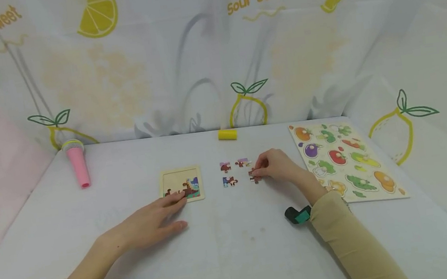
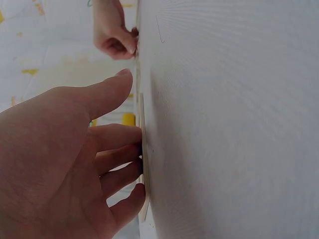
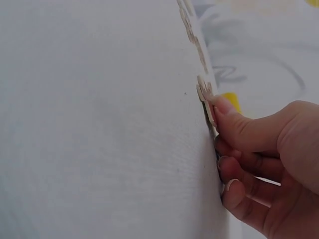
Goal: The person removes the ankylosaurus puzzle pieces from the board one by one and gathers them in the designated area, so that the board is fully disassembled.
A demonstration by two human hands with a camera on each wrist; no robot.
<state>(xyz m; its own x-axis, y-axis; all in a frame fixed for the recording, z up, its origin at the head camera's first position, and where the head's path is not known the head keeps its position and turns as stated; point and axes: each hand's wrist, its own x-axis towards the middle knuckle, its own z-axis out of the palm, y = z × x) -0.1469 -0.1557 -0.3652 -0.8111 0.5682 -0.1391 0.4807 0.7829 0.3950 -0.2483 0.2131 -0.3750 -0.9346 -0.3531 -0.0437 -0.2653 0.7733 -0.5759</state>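
Observation:
My left hand (image 1: 150, 224) lies with its fingertips on the near edge of a small wooden jigsaw tray (image 1: 200, 175). Its fingers are stretched out, the thumb held apart; part of the tray is hidden beneath them. Several fitted pieces (image 1: 190, 188) show in the tray's lower right. To the right, my right hand (image 1: 278, 166) pinches a brown puzzle piece (image 1: 256, 179) between thumb and fingers, close over the tabletop; the right wrist view shows this piece (image 3: 210, 112) edge-on. Beside it lie three loose puzzle pieces (image 1: 230, 181), brown with purple or blue bits.
A vegetable peg board (image 1: 338, 169) lies at the right, partly behind the right forearm. At the back edge is a yellow cylinder (image 1: 227, 135). A pink toy microphone (image 1: 79, 165) lies at the far left. A lemon-print cloth (image 1: 181, 70) hangs behind the white table.

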